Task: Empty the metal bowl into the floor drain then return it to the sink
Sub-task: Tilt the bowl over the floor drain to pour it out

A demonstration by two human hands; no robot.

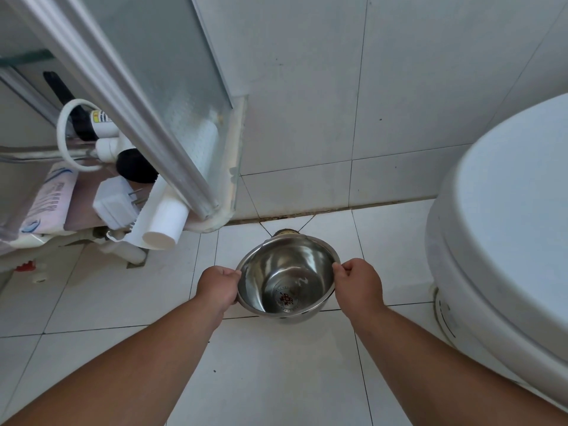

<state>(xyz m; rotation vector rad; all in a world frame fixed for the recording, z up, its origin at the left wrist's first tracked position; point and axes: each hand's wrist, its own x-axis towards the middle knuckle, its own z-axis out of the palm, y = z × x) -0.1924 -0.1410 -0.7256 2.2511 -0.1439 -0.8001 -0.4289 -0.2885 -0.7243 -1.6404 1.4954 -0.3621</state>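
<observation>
A shiny metal bowl (287,273) hangs low over the white tiled floor, tilted with its far rim down and its mouth facing me. Inside I see bare steel with a small red mark at the bottom. My left hand (218,285) grips the bowl's left rim. My right hand (358,282) grips the right rim. Just beyond the far rim, part of the round floor drain (287,232) shows at the foot of the wall; the bowl hides the rest of it. No sink is in view.
A white toilet (504,229) with its lid down fills the right side. On the left stands a frosted shower door (172,96) with its metal frame, and behind it a low shelf with bottles, a white tube (166,222) and a plug adapter. Tiled wall lies ahead.
</observation>
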